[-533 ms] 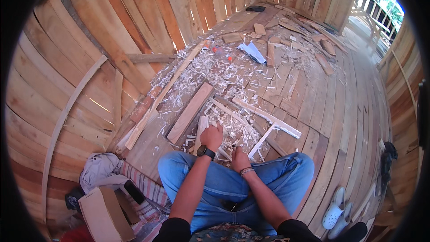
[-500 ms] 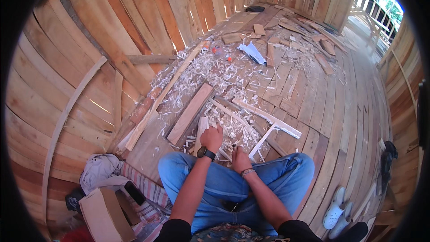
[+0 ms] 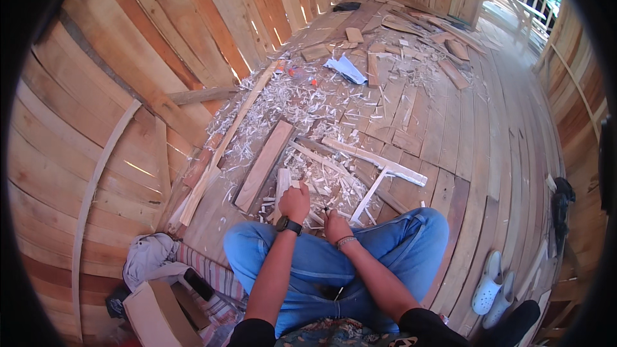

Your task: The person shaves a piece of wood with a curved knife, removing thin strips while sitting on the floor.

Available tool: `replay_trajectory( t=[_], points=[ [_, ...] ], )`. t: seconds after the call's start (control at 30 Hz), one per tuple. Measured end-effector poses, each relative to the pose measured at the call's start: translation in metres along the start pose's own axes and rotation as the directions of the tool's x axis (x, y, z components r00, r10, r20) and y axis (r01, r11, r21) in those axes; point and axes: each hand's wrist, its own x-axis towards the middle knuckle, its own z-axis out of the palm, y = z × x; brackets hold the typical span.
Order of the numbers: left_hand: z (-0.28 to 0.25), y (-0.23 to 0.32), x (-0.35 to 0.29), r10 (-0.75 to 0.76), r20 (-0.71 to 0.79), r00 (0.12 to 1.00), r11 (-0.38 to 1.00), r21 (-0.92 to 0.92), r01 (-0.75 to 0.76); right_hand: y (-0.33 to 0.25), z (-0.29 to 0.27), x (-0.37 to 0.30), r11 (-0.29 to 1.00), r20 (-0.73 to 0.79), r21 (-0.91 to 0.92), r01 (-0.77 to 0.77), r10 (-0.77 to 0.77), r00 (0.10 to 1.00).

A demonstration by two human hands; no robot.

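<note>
My left hand (image 3: 294, 203), with a watch on its wrist, is closed in front of my crossed legs. It lies against a short pale wooden piece (image 3: 283, 182); whether it grips that or something smaller is hidden. My right hand (image 3: 337, 226), just to its right, is curled into a fist round a slim tool, of which only a dark tip (image 3: 326, 210) sticks out. Beyond both hands lies a heap of wood shavings (image 3: 321, 180). A reddish plank (image 3: 265, 166) lies at its left, and a pale T-shaped wooden piece (image 3: 379, 162) at its right.
A long batten (image 3: 231, 135) runs along the left wall. Offcuts and a blue-white sheet (image 3: 346, 69) lie farther off. A cardboard box (image 3: 157, 315) and a phone (image 3: 198, 284) on striped cloth are at lower left, light clogs (image 3: 487, 289) at lower right.
The view has shifted a little, so the floor and offcuts sit further left and higher. Both hands stay close together in much the same pose.
</note>
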Motion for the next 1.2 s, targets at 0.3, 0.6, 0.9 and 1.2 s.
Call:
replay_trajectory(
  t=[0.3,0.6,0.9,1.2],
  points=[
    [-0.007,-0.007,-0.008,0.047,-0.018,0.999,0.997,0.069,-0.046,-0.023,-0.019,-0.008,0.996,0.071,0.068,-0.051,0.046,0.996],
    [-0.009,-0.014,-0.010,0.043,-0.069,0.997,0.999,0.000,-0.044,-0.034,-0.022,-0.007,0.988,0.027,0.152,-0.010,0.006,1.000],
    [0.004,-0.012,-0.019,0.096,-0.146,0.985,0.994,-0.030,-0.101,-0.025,-0.025,-0.010,0.989,0.073,0.115,-0.093,0.085,0.994],
    [0.003,-0.007,-0.020,0.103,-0.084,0.991,0.994,-0.018,-0.105,-0.020,-0.026,-0.011,0.985,0.057,0.127,-0.119,0.113,0.992]
  ],
)
